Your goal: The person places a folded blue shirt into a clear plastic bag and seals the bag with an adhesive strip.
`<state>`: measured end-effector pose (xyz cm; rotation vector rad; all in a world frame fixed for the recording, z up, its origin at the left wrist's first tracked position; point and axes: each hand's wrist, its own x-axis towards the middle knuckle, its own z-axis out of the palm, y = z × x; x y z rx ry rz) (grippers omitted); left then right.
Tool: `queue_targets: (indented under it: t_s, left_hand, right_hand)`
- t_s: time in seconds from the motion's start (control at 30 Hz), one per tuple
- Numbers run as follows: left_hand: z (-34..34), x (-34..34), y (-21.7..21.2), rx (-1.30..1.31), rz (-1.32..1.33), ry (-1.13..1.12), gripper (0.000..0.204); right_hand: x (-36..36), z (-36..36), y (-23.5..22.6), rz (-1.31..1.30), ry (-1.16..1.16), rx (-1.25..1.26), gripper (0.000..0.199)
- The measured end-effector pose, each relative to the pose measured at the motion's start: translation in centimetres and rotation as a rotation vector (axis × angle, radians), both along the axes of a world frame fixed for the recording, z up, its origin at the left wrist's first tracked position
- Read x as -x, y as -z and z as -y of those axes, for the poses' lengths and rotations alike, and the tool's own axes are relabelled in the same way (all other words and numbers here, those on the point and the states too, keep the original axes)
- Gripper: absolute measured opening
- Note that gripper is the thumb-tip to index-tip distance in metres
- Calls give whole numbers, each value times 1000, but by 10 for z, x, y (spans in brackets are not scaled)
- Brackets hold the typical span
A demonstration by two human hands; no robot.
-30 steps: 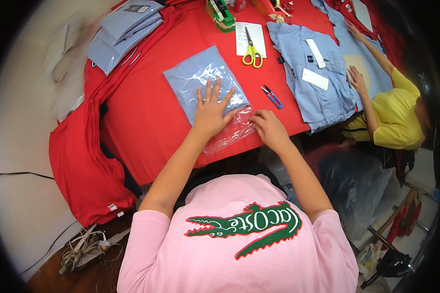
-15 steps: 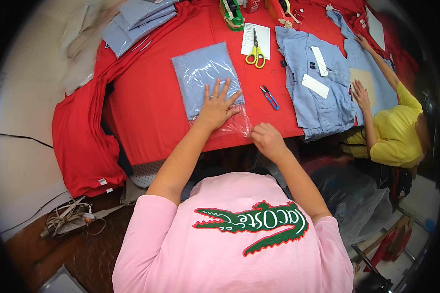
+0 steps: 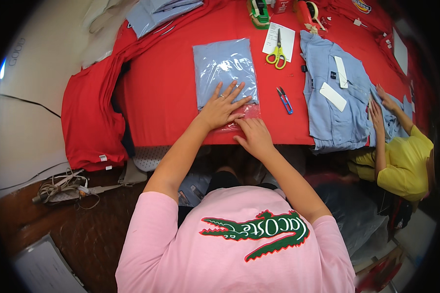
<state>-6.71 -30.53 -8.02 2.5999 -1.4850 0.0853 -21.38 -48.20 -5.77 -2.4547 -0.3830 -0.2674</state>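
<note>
A folded light-blue garment (image 3: 221, 61) lies inside a clear plastic bag on the red-covered table in front of me. My left hand (image 3: 222, 106) rests flat on the lower part of the bag, fingers spread. Close beside it, my right hand (image 3: 255, 136) lies over the loose clear flap (image 3: 252, 111) at the bag's near end. Its fingers are stretched out and the thumb stands apart, with the fingertips near my left thumb. To the right of the bag are blue thread snips (image 3: 285, 101) and yellow-handled scissors (image 3: 277, 57), the scissors partly on a white paper (image 3: 287, 44).
Light-blue garments with white tags (image 3: 333, 96) lie to the right, where a co-worker in yellow (image 3: 405, 163) has both hands on the cloth. Green (image 3: 259, 14) and red tape dispensers (image 3: 308, 14) stand at the back. Red garments (image 3: 90, 117) hang over the left edge; bagged blue ones (image 3: 161, 12) sit behind.
My right hand has let go of the bag's near right corner and moved left onto the flap. My left hand stays on the bag. The view has shifted, and the co-worker's far hand has come nearer.
</note>
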Motion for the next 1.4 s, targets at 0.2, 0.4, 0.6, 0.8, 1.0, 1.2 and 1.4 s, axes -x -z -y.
queue_targets:
  t_s: [0.2,0.4,0.6,0.8,1.0,1.2,1.4]
  left_hand:
    - [-2,1,7,2,-1,0,69]
    - [3,5,7,-4,-14,44,68]
    - [2,5,16,-6,28,28,69]
    - [5,3,19,-29,56,28,69]
    - [1,3,16,-20,23,36,69]
    - [5,5,12,-19,-4,25,68]
    - [3,5,8,-27,-22,17,69]
  right_hand:
    - [0,-5,33,61,-230,30,18]
    - [18,3,36,256,-368,133,19]
    - [17,-12,10,215,-236,164,23]
    - [1,-58,20,177,-75,-15,27]
    - [-5,-60,43,316,-202,-19,18]
    - [11,-57,53,327,-261,-22,17]
    - [28,-41,30,244,-199,-10,26]
